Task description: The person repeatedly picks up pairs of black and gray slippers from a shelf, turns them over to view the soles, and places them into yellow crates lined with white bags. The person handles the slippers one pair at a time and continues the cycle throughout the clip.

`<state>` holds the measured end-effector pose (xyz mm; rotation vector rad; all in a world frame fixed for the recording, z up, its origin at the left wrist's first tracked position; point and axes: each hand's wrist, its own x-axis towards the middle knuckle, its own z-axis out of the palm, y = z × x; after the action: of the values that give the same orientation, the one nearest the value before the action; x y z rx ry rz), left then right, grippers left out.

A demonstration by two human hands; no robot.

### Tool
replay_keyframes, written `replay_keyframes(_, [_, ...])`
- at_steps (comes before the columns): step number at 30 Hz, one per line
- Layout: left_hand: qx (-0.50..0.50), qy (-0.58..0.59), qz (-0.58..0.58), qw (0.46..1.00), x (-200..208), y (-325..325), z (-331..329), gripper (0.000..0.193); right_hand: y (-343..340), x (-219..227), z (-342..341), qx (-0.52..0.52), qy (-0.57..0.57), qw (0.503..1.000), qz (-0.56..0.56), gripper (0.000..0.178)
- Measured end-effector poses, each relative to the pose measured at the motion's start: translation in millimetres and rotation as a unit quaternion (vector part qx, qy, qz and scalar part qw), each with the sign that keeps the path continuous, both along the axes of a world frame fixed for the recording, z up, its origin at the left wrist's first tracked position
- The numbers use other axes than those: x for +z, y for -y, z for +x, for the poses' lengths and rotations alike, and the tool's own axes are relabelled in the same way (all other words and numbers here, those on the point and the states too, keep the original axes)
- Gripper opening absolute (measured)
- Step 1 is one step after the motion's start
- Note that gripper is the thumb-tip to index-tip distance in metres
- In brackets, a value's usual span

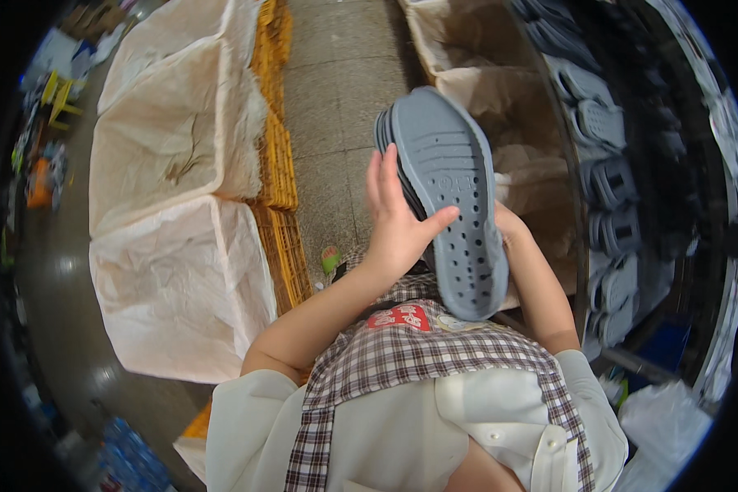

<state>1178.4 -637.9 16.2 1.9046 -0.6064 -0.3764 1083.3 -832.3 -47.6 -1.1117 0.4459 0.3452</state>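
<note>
A stack of grey shoe soles [451,164] is held upright in front of my chest, toe end up. The top sole shows ridges across its front part and rows of small holes down to the heel. My left hand [402,217] grips the stack's left edge, its thumb lying over the top sole and its fingers along the side. On the opposite edge my right hand [508,223] holds the stack from behind; most of its fingers are hidden by the soles.
On the left stand several yellow crates [276,164] with pale cloth liners [180,287]. More lined bins [533,107] are at the upper right. Beside them, a rack carries several pairs of grey soles [611,184]. A plastic bag [664,426] lies at the lower right.
</note>
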Motion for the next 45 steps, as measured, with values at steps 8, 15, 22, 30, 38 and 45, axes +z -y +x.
replay_keyframes(8, [-0.373, 0.015, 0.338, 0.864, 6.7, -91.9, 84.2, 0.102, -14.1, -42.9, 65.6, 0.489, 0.013, 0.870, 0.055, 0.087])
replay_keyframes(15, [-0.277, -0.311, 0.039, 0.909, -52.5, -175.0, 27.1, 0.075, -92.3, -36.4, 115.2, 0.611, -0.042, 0.786, 0.084, 0.099])
replay_keyframes(22, [0.208, -0.233, 0.014, 0.950, -25.4, -344.8, -30.7, 0.072, -87.2, -4.3, 193.1, 0.173, 0.125, 0.973, -0.090, 0.042])
replay_keyframes(30, [0.415, -0.014, 0.370, 0.831, -163.5, -500.3, 12.5, 0.070, -133.3, -88.2, 138.7, 0.235, -0.078, 0.948, -0.197, 0.024])
replay_keyframes(38, [0.306, -0.024, 0.504, 0.807, -424.7, -433.8, 40.7, 0.063, -126.3, -116.3, 38.9, 0.282, -0.202, 0.873, -0.344, 0.028])
replay_keyframes(45, [0.207, -0.170, 0.485, 0.833, -425.5, -426.3, 31.9, 0.079, -141.4, -123.7, 15.9, 0.299, -0.314, 0.808, -0.398, 0.029])
